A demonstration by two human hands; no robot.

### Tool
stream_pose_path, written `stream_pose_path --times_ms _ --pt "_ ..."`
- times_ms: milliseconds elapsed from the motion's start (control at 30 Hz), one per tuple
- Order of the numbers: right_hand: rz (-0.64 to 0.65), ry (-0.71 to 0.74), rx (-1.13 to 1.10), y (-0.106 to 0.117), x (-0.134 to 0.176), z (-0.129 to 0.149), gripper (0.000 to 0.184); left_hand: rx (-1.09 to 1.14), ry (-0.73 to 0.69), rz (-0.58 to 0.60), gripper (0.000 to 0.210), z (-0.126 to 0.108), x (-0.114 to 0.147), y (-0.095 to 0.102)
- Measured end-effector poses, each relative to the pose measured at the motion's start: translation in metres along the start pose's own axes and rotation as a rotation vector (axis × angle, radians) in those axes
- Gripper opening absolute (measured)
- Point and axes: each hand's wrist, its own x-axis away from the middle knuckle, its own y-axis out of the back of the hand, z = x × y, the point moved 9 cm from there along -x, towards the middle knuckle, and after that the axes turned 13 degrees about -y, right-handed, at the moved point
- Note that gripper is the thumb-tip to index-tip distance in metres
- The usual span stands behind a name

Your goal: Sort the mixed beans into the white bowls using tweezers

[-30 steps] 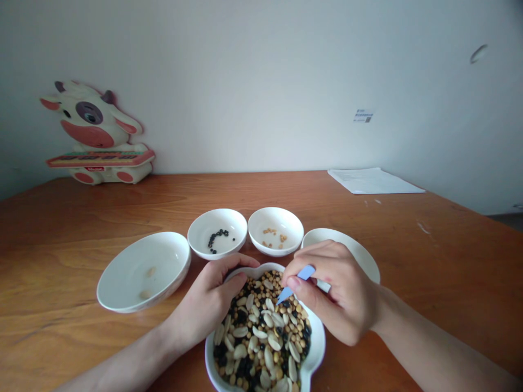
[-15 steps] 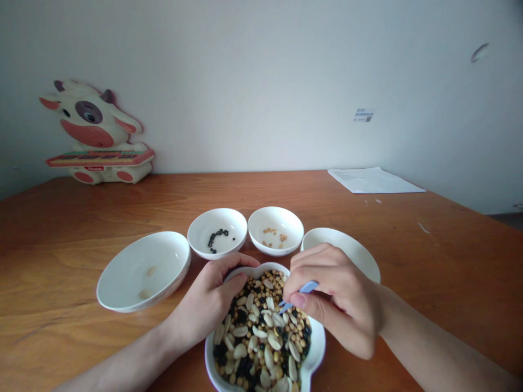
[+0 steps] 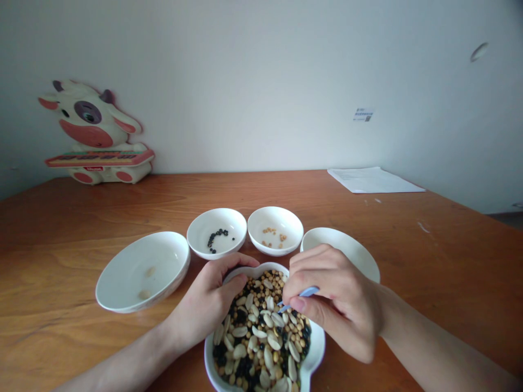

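Blue tweezers (image 3: 309, 292) are pinched between thumb and fingers of the right hand (image 3: 339, 305), their tips at the peanut halves (image 3: 273, 342), toward 1 o'clock from the middle of the white lobed dish (image 3: 317, 343). The prongs look narrowly parted; from my end I can't tell whether anything is between them. Over the last second I see that hand sink slightly and the tweezers turn flatter, thin edge toward me; I judge this as lining up on a peanut half, with nothing visibly lifted. The left hand (image 3: 212, 294) clasps the dish rim at 11 o'clock, thumb on top. Farther out, I have a bowl with pale pieces (image 3: 122, 272) at 10, a bowl of black beans (image 3: 232, 223) at 11, a bowl of yellow beans (image 3: 281, 215) at 12, and a partly hidden white bowl (image 3: 359, 256) between 1 and 2. Their visible contents look unchanged.
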Motion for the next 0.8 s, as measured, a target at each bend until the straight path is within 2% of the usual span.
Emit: stream_pose_path --times_ms 800 --pt "-0.003 0.019 0.005 -0.0009 -0.0011 0.0022 0.018 -0.015 -0.013 0.006 0.025 -0.0027 -0.0008 -0.0001"
